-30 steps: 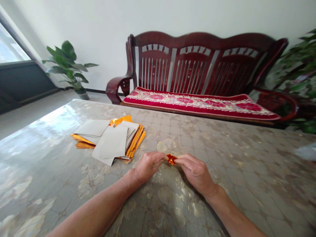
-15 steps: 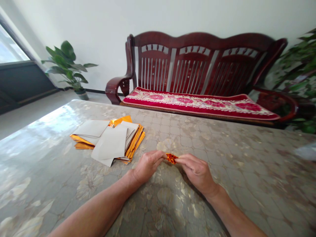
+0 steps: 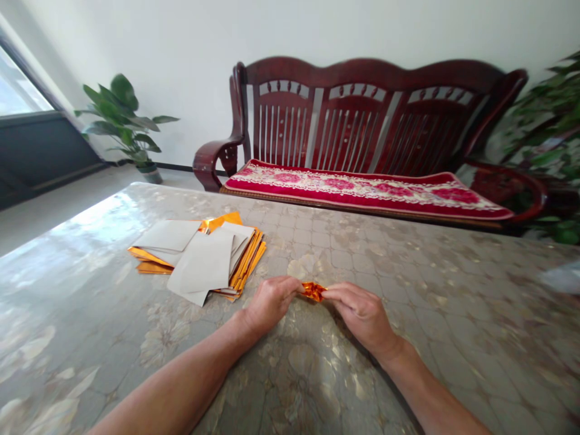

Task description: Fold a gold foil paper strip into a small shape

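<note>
A small crumpled piece of shiny orange-gold foil paper (image 3: 314,291) is held between my two hands, just above the table. My left hand (image 3: 273,304) pinches its left end with closed fingers. At its right end, the fingers of my right hand (image 3: 360,311) are closed on it too. The fingertips partly cover both ends of the foil. Left of my hands lies a loose pile of foil paper sheets (image 3: 203,263), pale grey on the upper faces, with orange-gold edges showing beneath.
The table (image 3: 435,302) wears a floral, glossy cover. Behind it stands a dark red wooden bench (image 3: 357,115) with a red floral runner (image 3: 335,183). A potted plant (image 3: 122,121) is at the far left. Something whitish and translucent (image 3: 562,277) lies at the right edge.
My left hand has shifted slightly left, and a bit more of the foil shows between my hands. The right hand and the pile look the same.
</note>
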A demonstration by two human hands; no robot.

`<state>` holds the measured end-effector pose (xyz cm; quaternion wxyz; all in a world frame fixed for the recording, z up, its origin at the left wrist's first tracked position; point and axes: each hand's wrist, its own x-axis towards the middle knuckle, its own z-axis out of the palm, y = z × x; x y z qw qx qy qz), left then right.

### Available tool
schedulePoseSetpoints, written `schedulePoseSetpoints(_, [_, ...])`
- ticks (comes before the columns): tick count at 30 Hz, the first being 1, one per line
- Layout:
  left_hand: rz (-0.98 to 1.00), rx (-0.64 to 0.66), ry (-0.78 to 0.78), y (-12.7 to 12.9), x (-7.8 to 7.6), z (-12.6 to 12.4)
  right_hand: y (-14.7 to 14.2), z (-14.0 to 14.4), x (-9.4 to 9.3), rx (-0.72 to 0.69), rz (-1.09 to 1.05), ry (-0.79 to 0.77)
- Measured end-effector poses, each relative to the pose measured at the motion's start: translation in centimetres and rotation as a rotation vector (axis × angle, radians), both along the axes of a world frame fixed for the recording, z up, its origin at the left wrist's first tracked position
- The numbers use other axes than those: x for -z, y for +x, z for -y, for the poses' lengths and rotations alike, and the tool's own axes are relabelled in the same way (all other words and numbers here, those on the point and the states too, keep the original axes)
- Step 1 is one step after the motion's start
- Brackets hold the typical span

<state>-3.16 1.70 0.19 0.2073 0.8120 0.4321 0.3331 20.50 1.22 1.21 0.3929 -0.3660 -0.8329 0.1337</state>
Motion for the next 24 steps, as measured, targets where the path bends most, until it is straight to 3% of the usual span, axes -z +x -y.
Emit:
schedulePoseSetpoints(8, [0.069, 0.033, -0.086, 0.4, -0.2, 0.1, -0.6, 0.2, 0.2, 0.031, -0.060, -0.021])
schedulePoseSetpoints(19, [0.099, 0.044, -0.075, 1.0, -0.6, 0.6, -2.0, 0.9, 0.4, 0.071, -0.162, -0.060])
schedulePoseSetpoints(24, [0.146, -0.057, -0.140, 1.5, -0.8, 1.0, -2.1, 1.2, 0.2, 0.100, -0.137, -0.039])
